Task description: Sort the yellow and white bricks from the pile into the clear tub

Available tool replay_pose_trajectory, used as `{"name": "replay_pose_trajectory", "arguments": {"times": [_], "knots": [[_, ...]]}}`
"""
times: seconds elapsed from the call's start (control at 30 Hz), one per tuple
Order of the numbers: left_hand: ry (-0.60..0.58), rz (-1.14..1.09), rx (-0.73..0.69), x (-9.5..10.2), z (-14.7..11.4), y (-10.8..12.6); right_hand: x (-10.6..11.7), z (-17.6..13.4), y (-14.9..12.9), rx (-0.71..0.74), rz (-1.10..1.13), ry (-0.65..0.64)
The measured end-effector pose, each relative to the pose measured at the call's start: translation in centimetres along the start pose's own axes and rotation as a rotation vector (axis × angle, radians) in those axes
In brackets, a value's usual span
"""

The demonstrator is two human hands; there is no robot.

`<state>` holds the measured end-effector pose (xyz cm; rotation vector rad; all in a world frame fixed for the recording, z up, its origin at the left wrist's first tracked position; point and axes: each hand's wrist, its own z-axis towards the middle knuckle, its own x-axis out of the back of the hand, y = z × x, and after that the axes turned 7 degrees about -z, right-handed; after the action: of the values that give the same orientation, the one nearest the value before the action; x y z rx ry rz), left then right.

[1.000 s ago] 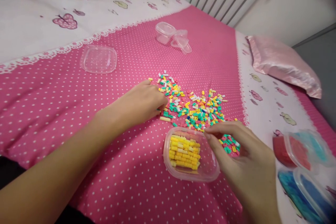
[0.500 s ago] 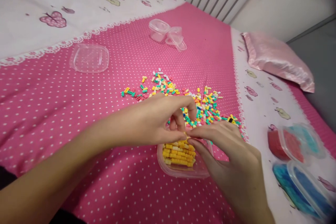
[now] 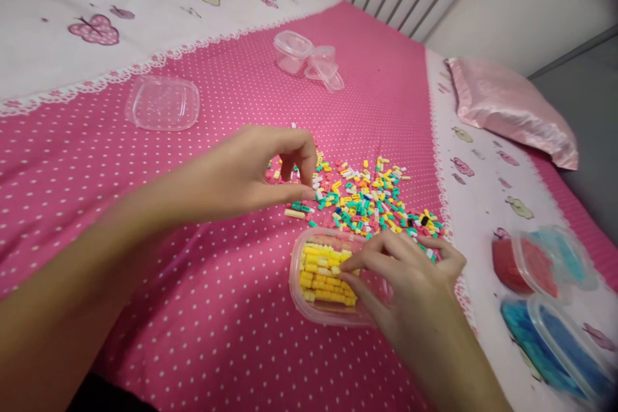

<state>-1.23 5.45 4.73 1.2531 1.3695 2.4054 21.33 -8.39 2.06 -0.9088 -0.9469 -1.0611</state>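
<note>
Nearest me sat the clear tub (image 3: 302, 299) of yellow bricks (image 3: 324, 273), stacked in rows running left to right. My right hand (image 3: 410, 283) lay over the tub's right side, fingertips pinched down onto the top row; whether they gripped a brick, I couldn't quite tell. Just beyond the tub, my left hand (image 3: 241, 174) hovered at the left edge of the loose mixed bricks (image 3: 371, 199), thumb and forefinger curled nearly together, seemingly empty. So the right hand was nearer the yellow stack. Farther from the tub lay a lid (image 3: 161, 103) and small empty cups (image 3: 309, 58).
</note>
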Motion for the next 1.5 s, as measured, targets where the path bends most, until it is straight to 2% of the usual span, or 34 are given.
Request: {"name": "replay_pose_trajectory", "arguments": {"times": [0.13, 0.27, 0.6, 0.7, 0.83, 0.9, 0.97, 1.07, 1.17, 1.23, 1.4, 1.5], "knots": [[-0.041, 0.037, 0.002, -0.1, 0.2, -0.6, -0.8, -0.1, -0.3, -0.051, 0.015, -0.006], [-0.068, 0.066, 0.007, -0.7, 0.4, -0.6, -1.1, -0.1, -0.3, -0.035, 0.002, -0.027], [-0.094, 0.224, 0.091, -0.6, 0.3, -1.4, -1.5, -0.2, -0.2, -0.019, 0.019, -0.007], [-0.089, 0.273, 0.089, -0.7, 0.3, -2.1, -1.1, -0.1, -0.1, -0.010, 0.030, 0.007], [-0.055, 0.445, 0.060, -1.1, 0.3, -2.8, 0.6, 0.3, -0.1, -0.008, 0.114, -0.002], [-0.082, 0.503, 0.053, -1.5, 0.3, -2.8, 1.4, 0.6, -0.2, -0.034, 0.168, 0.037], [-0.117, 0.537, 0.053, -2.1, 0.3, -2.6, 1.6, 0.8, -0.3, -0.072, 0.197, 0.135], [-0.165, 0.597, 0.063, -2.8, 0.5, -2.4, 1.1, 0.8, -0.2, -0.109, 0.212, 0.253], [-0.191, 0.689, 0.057, -3.2, 0.6, -2.5, 0.5, 0.7, 0.1, -0.169, 0.263, 0.300], [-0.177, 0.740, 0.050, -3.4, 0.6, -2.6, 0.3, 0.7, 0.2, -0.187, 0.284, 0.310], [-0.081, 0.760, 0.077, -3.8, 0.5, -2.9, 0.5, 0.8, 0.0, -0.100, 0.234, 0.265], [-0.046, 0.754, 0.083, -3.4, 0.5, -2.8, 0.4, 1.0, 0.1, -0.202, 0.249, 0.325]]}}
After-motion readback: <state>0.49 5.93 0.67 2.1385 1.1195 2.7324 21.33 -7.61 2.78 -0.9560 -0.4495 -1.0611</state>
